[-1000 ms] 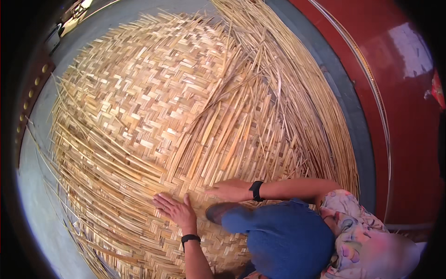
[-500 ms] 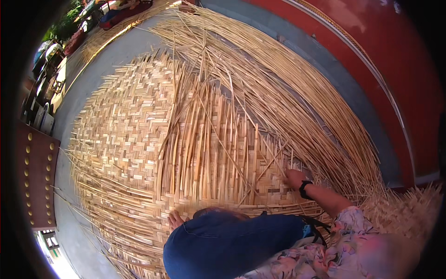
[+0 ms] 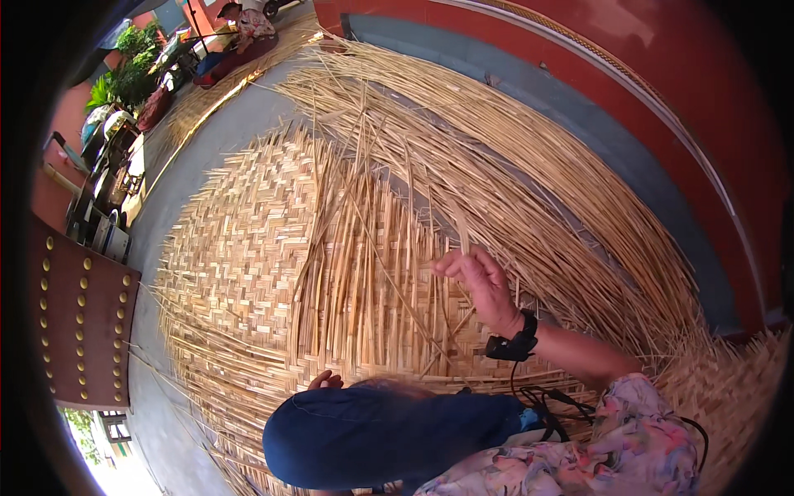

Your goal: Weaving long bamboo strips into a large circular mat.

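- The right hand is raised over the right part of the mat, its fingers curled and the thumb drawn in, pinching the lower end of a pale split-cane strip that stands up from the grip, slightly blurred.
- The left hand lies low against the weave, its fingers bent; the trousered knee hides most of it, so I cannot tell whether it grips anything.
- The herringbone mat spreads over the grey floor in front of the person, closely woven at its upper left.
- Loose lengths lie side by side across the mat's middle, some crossing at a slant; more strips run along its lower left and stick out past the edge.
- Just beyond the mat's right side, a long heap of split cane lies beside the base of the red wall.
- Another woven piece shows at the lower right.
- A studded dark-red door stands at the left.
- Far off, another person sits near green plants; the cluttered objects below them are too small to tell whether any is a container or holds anything.
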### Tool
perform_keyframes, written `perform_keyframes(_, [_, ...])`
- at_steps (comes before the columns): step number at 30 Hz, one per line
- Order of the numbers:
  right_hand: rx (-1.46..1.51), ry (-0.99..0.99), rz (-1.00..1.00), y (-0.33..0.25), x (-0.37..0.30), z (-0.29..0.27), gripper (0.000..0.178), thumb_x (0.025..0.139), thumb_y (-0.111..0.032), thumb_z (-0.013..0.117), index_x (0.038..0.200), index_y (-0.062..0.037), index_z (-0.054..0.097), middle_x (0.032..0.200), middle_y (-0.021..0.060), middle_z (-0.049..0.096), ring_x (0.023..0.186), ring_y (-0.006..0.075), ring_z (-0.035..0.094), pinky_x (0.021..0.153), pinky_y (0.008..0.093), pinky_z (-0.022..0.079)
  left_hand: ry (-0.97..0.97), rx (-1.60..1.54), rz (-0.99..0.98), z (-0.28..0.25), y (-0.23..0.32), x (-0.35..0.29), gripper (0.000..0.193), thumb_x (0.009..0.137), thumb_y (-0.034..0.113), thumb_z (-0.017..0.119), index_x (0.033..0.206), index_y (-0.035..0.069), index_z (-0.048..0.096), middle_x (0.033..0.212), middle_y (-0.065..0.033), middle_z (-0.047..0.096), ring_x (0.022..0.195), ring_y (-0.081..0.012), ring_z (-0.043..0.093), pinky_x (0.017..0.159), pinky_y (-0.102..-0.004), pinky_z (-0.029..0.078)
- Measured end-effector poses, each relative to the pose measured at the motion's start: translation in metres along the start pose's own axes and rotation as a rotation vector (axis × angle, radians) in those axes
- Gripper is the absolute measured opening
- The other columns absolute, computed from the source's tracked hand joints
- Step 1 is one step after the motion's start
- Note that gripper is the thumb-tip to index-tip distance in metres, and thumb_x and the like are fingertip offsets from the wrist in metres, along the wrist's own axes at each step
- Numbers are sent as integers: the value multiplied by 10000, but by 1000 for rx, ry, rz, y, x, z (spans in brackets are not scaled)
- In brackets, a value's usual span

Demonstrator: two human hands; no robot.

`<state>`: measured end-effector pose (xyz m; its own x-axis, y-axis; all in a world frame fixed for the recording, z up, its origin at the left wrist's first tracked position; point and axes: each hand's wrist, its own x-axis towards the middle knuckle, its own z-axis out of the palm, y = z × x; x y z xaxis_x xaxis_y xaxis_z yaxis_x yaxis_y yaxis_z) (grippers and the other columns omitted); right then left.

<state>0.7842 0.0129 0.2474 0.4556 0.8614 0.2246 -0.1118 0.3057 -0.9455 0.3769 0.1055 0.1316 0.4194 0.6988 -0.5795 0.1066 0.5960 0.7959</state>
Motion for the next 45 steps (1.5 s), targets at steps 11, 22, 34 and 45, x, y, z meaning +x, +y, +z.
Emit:
perform_keyframes(11, [-235, -376, 737, 147, -10, 8, 350, 1024, -316, 506, 1025, 15, 621, 855, 114, 653, 814, 186, 717, 569, 308, 602, 230, -116, 173, 8, -10, -9, 427, 1009, 231, 547, 1376, 16, 516, 1264, -160, 643, 1184, -258, 619, 977, -391, 514])
perform_keyframes(22, [-1796, 779, 641, 159, -57, -330, 287, 973, -113, 523, 1255, -64, 547, 1282, 153, 585, 1240, 359, 516, 1004, 486, 450, 372, -278, 39, -21, -80, -16, 411, 1004, 220, 551, 1359, 13, 530, 1247, -155, 651, 1161, -250, 627, 965, -385, 518])
perform_keyframes(34, [-1362, 460, 465, 158, -101, -326, 125, 899, -102, 628, 994, -35, 582, 843, 220, 628, 842, 416, 634, 738, 480, 488, 446, -300, 42, -45, -86, -37, 395, 999, 208, 555, 1340, 9, 545, 1228, -149, 660, 1137, -241, 636, 953, -379, 522])
perform_keyframes(45, [-849, 496, 530, 167, -84, -310, 209, 925, -213, 630, 899, -6, 634, 759, 129, 615, 746, 280, 625, 650, 406, 496, 447, -308, 75, -60, -107, -52, 380, 994, 196, 559, 1323, 6, 559, 1210, -144, 668, 1115, -233, 644, 941, -374, 526])
